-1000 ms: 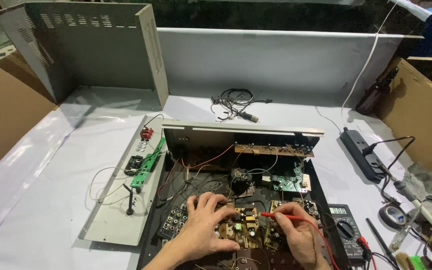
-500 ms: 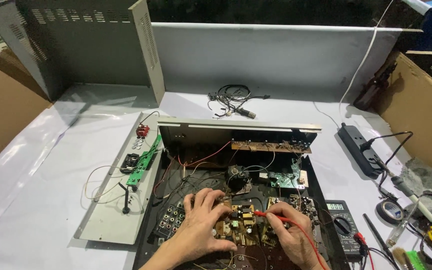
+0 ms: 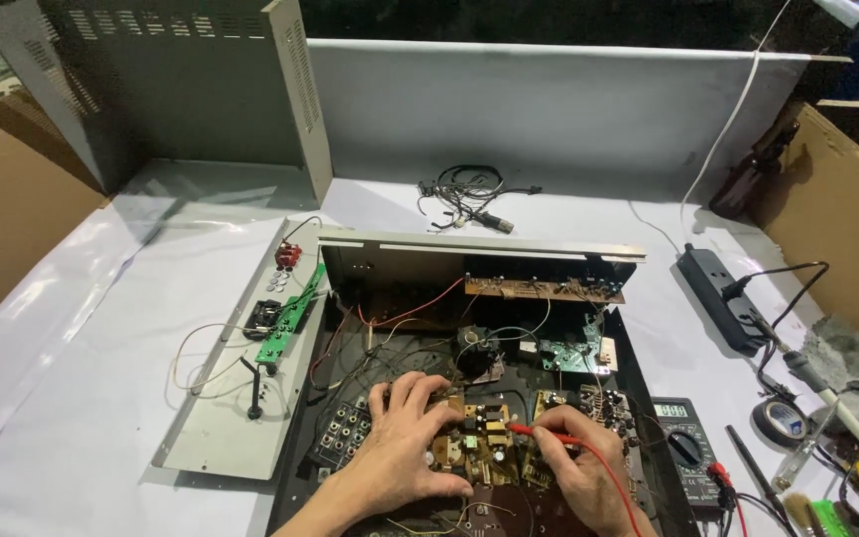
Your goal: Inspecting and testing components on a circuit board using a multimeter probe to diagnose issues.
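Note:
An opened electronic chassis (image 3: 469, 259) lies on the white table with its boards and wires bare. My left hand (image 3: 400, 447) rests flat, fingers spread, on the brown circuit board (image 3: 479, 443) near the front. My right hand (image 3: 579, 467) pinches a red test probe (image 3: 534, 433) whose tip touches that board between the two hands. The probe's red lead (image 3: 613, 477) trails back past my right wrist. A small green board (image 3: 569, 353) sits deeper inside the chassis, behind my right hand.
A digital multimeter (image 3: 683, 447) lies right of the chassis. A detached grey front panel (image 3: 241, 398) with a green strip board lies to the left. A black power strip (image 3: 723, 298), soldering iron, tape roll, a cable bundle (image 3: 469, 199) and cardboard walls surround the table.
The view has drifted slightly downward. Both hands stay on the brown board, and the red probe tip has shifted a little left across it.

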